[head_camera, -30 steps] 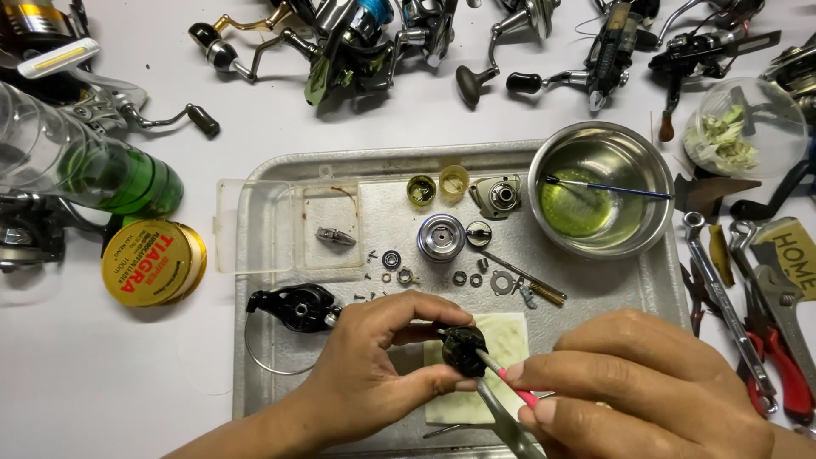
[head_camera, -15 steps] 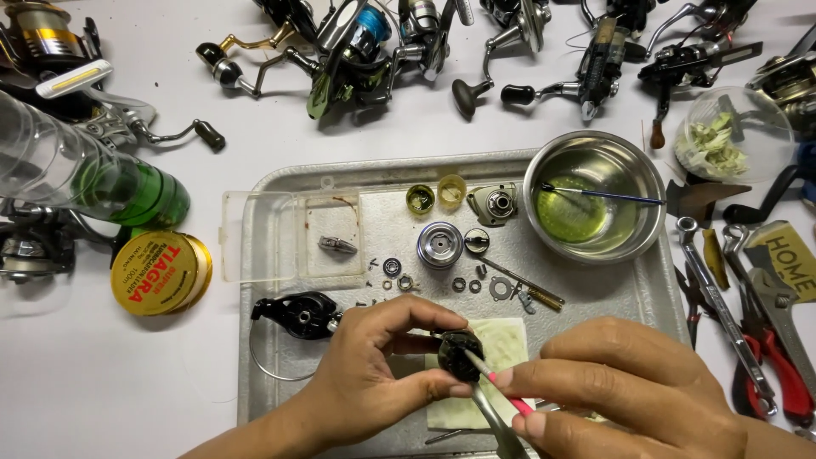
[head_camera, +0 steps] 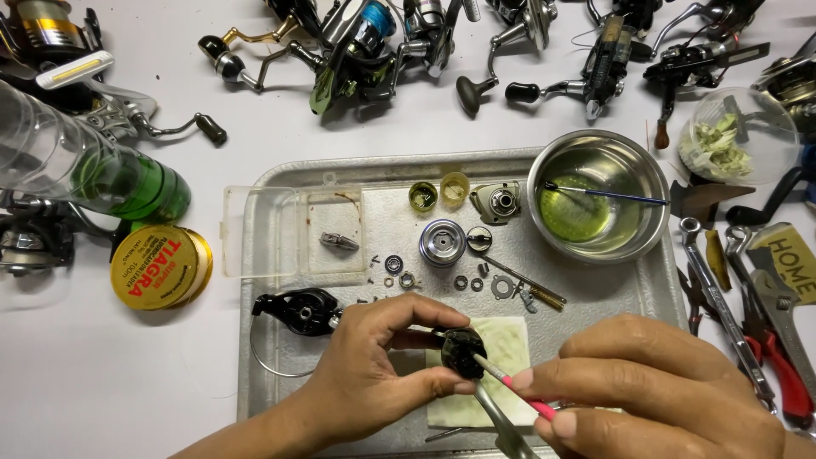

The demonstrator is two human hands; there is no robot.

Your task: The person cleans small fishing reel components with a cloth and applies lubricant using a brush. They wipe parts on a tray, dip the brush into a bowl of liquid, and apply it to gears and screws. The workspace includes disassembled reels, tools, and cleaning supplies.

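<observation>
Dark reel part (head_camera: 463, 351) pinched in left hand (head_camera: 374, 374) grip, w/ right hand (head_camera: 654, 391) swab (head_camera: 510, 384) touching it.

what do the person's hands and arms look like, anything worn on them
Both hands are bare: no gloves, rings, watch or bracelet show. The left hand has a bare forearm running to the bottom edge, with no sleeve in view. The right hand shows short, unpainted nails; its wrist is cut off by the frame.

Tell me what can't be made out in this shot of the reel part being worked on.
All head view:
- Pink-handled tool: its tip is hidden against the dark reel part.
- Dark reel part: its near side is covered by the left hand.
- Right hand: cut off by the bottom edge.
- Small washers and screws on the metal tray: too small to tell apart.
</observation>
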